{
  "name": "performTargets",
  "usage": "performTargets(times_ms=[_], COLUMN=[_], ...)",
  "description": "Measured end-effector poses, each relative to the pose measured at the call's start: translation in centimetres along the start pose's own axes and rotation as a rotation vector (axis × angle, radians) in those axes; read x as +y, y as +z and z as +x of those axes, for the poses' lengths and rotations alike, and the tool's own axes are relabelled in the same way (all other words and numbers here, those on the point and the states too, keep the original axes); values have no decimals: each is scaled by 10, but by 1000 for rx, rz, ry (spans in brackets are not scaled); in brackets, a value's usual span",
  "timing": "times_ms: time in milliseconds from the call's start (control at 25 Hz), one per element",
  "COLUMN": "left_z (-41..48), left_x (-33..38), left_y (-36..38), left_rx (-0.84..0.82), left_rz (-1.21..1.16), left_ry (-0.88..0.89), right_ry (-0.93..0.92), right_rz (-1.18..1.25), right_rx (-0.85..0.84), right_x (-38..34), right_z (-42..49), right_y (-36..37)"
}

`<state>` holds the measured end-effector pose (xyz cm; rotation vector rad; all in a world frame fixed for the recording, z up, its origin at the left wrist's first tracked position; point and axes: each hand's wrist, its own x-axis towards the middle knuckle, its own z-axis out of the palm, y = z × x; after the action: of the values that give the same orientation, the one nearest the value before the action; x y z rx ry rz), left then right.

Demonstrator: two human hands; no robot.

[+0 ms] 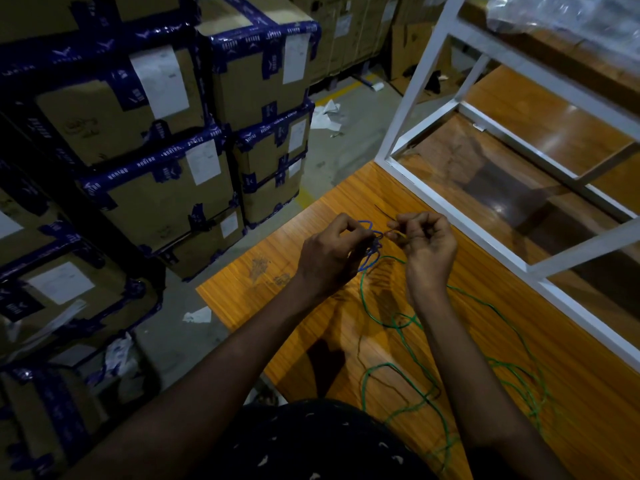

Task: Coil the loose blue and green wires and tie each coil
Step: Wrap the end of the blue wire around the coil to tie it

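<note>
Blue wire: a small blue coil (372, 245) is held up over the wooden table (263, 271), between the two hands.
Left hand: the left hand (332, 252) is closed around the side of the blue coil, so the loops are kept together.
Right hand: the right hand (427, 239) is closed too, and something thin is pinched at its fingertips. A thin dark tie (382, 214) is seen sticking up there.
Green wire: the green wire (391, 323) is spread loose over the table, under and beside the arms. It is not coiled yet.
Step in hand: the blue coil is probably being tied now.
How it is done well: the loops should be squeezed tight by the left hand while the tie is wrapped around them. The tie should be pulled snug, so no loop can slip out.
What to watch: the green wire lies just below the blue coil, and it should be kept out of the knot.
Nearby: a white frame (415, 188) stands on the table, and taped boxes (156, 109) are stacked at the left.
</note>
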<state>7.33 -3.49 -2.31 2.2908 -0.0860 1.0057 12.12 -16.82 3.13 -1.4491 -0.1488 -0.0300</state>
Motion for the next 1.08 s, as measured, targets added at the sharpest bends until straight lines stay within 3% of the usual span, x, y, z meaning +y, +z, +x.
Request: performTargets(times_ms=[520,720,880,1080], left_z=[-8,-9,-10,-16], left_x=[9,7,-2,-14], left_y=[3,5,3,2], left_rx=[-35,-44,-34,-21], left_rz=[-107,-111,-113,-105], left_ry=[-26,-2,60,97], right_ry=[186,338,555,735], right_rz=[397,553,681,636], right_rx=[-108,-131,-17,170], right_x=[-18,-18,-23,-33], right_z=[8,9,19,15], right_y=[22,27,24,30])
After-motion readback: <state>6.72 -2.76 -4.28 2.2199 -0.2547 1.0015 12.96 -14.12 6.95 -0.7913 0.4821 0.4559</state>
